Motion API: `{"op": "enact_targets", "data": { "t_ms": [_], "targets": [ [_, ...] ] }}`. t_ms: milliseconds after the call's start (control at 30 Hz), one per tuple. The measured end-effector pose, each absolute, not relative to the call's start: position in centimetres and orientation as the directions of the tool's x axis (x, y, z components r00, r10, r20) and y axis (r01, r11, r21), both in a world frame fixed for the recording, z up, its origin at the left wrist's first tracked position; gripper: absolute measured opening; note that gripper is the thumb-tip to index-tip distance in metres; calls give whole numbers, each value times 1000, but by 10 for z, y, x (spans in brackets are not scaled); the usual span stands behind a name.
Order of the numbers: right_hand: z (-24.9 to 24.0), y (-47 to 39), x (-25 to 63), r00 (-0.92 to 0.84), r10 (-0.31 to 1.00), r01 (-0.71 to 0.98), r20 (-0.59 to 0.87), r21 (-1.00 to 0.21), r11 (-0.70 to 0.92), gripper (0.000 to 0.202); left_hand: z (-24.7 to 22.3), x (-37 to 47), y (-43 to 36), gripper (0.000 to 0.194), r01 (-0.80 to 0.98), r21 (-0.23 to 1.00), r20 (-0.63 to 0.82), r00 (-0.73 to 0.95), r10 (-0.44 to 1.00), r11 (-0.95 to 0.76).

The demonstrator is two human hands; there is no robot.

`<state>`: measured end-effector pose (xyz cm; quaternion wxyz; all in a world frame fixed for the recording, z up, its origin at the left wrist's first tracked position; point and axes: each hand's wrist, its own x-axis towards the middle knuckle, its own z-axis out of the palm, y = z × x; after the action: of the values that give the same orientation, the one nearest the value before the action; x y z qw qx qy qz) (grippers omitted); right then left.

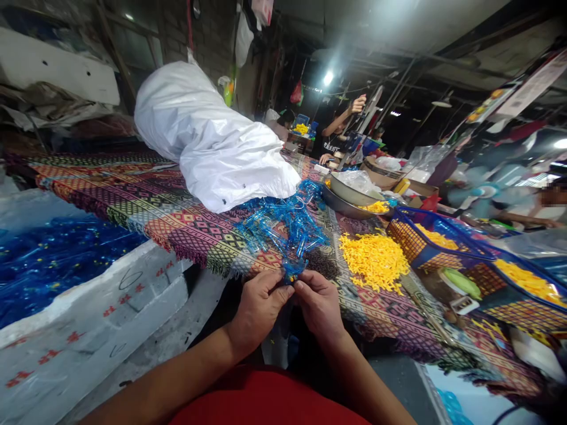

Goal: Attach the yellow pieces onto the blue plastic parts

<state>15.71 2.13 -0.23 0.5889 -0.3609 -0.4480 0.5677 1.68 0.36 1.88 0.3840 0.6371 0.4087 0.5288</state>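
Pinched between both sets of fingertips at the table's near edge is a small translucent blue plastic piece (pixel 293 268) with a bit of yellow on it. My left hand (pixel 261 304) grips its left side, thumb and forefinger together. My right hand (pixel 319 302) closes on its right side. Just beyond lies a heap of clear blue plastic pieces (pixel 283 224), spilling from the mouth of a large white sack (pixel 230 147). To the right, a pile of small yellow pieces (pixel 374 260) rests on the patterned cloth (pixel 199 236).
Blue baskets (pixel 443 236) of yellow pieces stand at the right, near metal bowls (pixel 349 198). A white foam box (pixel 133 289) with blue pieces is at the left. A person (pixel 334 139) works farther back; a fan (pixel 485 192) is at the right.
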Motion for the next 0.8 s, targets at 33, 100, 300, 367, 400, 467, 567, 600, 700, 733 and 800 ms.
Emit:
{"op": "enact_targets", "data": {
  "t_ms": [33,100,300,367,400,467,567,600,700,733,800],
  "targets": [
    [-2,21,158,-43,992,-344,117,-934,95,12,19,17,3,19,116,922,358,112,927,-370],
    [-1,22,159,-33,995,-349,99,-934,82,14,18,18,2,18,126,922,353,118,928,-366],
    [1,24,159,-8,999,-386,52,-922,45,17,20,20,2,20,75,944,312,115,943,-322],
    [2,25,159,-6,999,-414,41,-910,35,17,20,20,3,22,73,947,305,103,947,-313],
    [2,25,159,-3,999,-427,33,-904,28,17,20,20,3,23,74,947,303,101,948,-311],
    [3,25,160,-1,1000,-433,26,-901,22,17,19,21,4,24,69,948,302,104,947,-310],
    [3,25,161,-17,999,-404,48,-914,37,17,18,23,5,25,62,947,310,101,946,-317],
    [3,24,161,-22,998,-396,59,-917,45,17,18,23,5,24,65,945,313,101,944,-320],
    [3,23,162,-40,996,-390,82,-919,60,15,18,24,6,23,86,934,337,118,934,-348],
    [3,23,162,-43,995,-390,86,-919,62,15,18,24,6,22,99,925,354,128,926,-367],
    [3,23,163,-45,996,-385,83,-921,59,15,17,23,6,20,135,899,399,146,905,-417]
  ]
}}
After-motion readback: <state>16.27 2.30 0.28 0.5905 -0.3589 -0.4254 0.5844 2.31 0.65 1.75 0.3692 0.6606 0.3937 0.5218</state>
